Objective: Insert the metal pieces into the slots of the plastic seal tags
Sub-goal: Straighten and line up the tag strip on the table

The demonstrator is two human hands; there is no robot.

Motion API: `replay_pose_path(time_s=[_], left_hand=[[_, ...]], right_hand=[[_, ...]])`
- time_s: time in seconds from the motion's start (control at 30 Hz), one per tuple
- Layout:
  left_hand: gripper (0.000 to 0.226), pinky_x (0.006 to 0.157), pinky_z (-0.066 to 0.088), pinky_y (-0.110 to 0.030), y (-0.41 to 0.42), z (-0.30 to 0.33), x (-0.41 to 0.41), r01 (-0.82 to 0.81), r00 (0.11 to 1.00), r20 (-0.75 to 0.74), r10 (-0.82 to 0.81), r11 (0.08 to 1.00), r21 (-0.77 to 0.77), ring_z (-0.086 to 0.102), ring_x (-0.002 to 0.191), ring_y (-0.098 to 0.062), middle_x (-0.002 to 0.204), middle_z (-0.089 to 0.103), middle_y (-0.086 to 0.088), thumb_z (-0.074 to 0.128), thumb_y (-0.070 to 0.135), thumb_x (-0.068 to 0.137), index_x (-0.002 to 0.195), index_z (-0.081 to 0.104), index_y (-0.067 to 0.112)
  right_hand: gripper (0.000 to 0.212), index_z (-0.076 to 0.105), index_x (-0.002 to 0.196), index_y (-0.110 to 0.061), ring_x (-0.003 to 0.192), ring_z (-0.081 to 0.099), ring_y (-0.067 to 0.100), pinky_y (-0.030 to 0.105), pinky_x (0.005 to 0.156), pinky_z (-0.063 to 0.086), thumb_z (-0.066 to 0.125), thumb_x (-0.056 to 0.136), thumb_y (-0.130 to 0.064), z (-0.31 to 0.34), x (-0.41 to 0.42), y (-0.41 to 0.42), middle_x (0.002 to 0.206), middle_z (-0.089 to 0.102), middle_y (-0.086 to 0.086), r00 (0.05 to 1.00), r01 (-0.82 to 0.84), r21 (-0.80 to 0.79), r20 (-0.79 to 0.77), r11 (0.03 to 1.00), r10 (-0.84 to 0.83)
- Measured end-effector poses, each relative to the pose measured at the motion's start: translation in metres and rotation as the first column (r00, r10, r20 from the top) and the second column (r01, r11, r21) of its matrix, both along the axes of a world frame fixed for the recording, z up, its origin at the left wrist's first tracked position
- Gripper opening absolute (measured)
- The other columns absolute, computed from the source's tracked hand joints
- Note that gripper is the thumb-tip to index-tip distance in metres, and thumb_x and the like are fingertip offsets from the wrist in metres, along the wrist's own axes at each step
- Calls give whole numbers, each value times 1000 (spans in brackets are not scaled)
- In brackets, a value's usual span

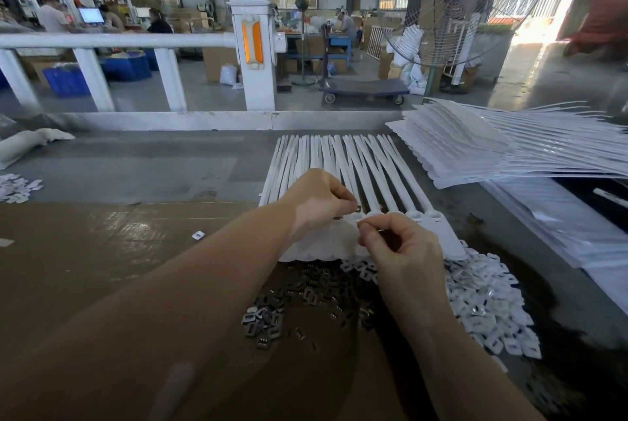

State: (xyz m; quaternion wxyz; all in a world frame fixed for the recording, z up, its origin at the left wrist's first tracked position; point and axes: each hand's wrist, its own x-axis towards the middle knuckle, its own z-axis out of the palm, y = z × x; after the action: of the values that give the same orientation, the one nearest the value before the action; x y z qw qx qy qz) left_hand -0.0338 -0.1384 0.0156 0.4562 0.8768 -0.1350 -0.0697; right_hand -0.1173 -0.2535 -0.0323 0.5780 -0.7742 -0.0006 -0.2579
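Observation:
A joined row of white plastic seal tags (343,162) lies on the table, straps pointing away, slotted heads (431,217) near me. My left hand (319,200) hovers over the heads and pinches a small dark metal piece (358,208) at a slot. Just to the right and nearer me, my right hand (404,247) pinches another small metal piece (380,232) between thumb and forefinger. A loose pile of dark metal pieces (289,305) lies in front of the tags, partly under my forearms.
White plastic caps (489,305) are heaped at the right. A tall stack of tag sheets (475,145) fills the back right. Brown cardboard (85,244) covers the left of the table, and more white pieces (17,188) lie at the far left edge.

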Motion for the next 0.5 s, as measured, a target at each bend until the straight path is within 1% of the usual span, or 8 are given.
replay_pose_path(time_s=[0.07, 0.2, 0.3, 0.33, 0.4, 0.43, 0.5], left_hand=[[7, 62, 44, -17, -4, -2, 2, -14, 999, -35, 15, 1000, 8, 58, 76, -6, 80, 65, 4, 70, 15, 82, 77, 69, 20], [11, 64, 44, -21, -8, -6, 6, -47, 996, -73, 50, 998, 35, 57, 77, -7, 78, 65, 4, 72, 17, 81, 71, 68, 21], [11, 62, 44, -19, -9, -6, 8, -69, 993, -93, 73, 997, 42, 57, 73, -6, 72, 65, 4, 72, 16, 80, 70, 69, 19], [9, 59, 44, -19, -8, -6, 8, -76, 992, -98, 80, 996, 45, 57, 72, -6, 72, 65, 4, 73, 16, 80, 71, 70, 18], [3, 58, 44, -19, -8, -5, 9, -89, 989, -117, 94, 995, 44, 57, 72, -6, 73, 66, 5, 73, 15, 79, 77, 72, 15], [2, 61, 47, -19, -8, -4, 10, -94, 987, -125, 99, 995, 43, 58, 73, -6, 73, 66, 5, 74, 14, 78, 80, 73, 12], [12, 74, 51, -25, -8, -2, 11, -104, 984, -139, 110, 993, 50, 62, 79, -10, 77, 69, 2, 75, 12, 76, 87, 74, 8]], right_hand=[[11, 69, 77, -14, 67, 58, 5, 10, 61, 43, 63, 85, -10, 0, 0, 0, 70, 66, -2, 1000, -4, 3, 3, 1000, 4], [10, 67, 76, -13, 66, 57, 4, 9, 59, 41, 63, 85, -9, -1, 0, 0, 69, 64, -3, 999, 19, -31, 26, 999, -18], [11, 65, 76, -12, 71, 55, 6, 10, 63, 41, 63, 84, -4, -2, -1, 3, 75, 61, -3, 988, 121, -160, 116, 980, -103], [11, 65, 77, -12, 72, 55, 8, 14, 66, 43, 63, 83, -3, -3, -1, 3, 76, 60, -3, 980, 164, -207, 148, 964, -135], [11, 64, 76, -12, 73, 55, 14, 31, 70, 47, 64, 82, -2, -5, -1, 3, 76, 59, -3, 972, 210, -287, 164, 934, -168], [11, 64, 76, -12, 74, 55, 17, 38, 72, 47, 64, 81, -3, -6, -1, 3, 76, 59, -4, 973, 213, -321, 155, 923, -170], [11, 64, 75, -13, 76, 55, 18, 44, 74, 47, 65, 81, -4, -7, -1, 3, 75, 58, -5, 977, 204, -363, 139, 909, -164]])
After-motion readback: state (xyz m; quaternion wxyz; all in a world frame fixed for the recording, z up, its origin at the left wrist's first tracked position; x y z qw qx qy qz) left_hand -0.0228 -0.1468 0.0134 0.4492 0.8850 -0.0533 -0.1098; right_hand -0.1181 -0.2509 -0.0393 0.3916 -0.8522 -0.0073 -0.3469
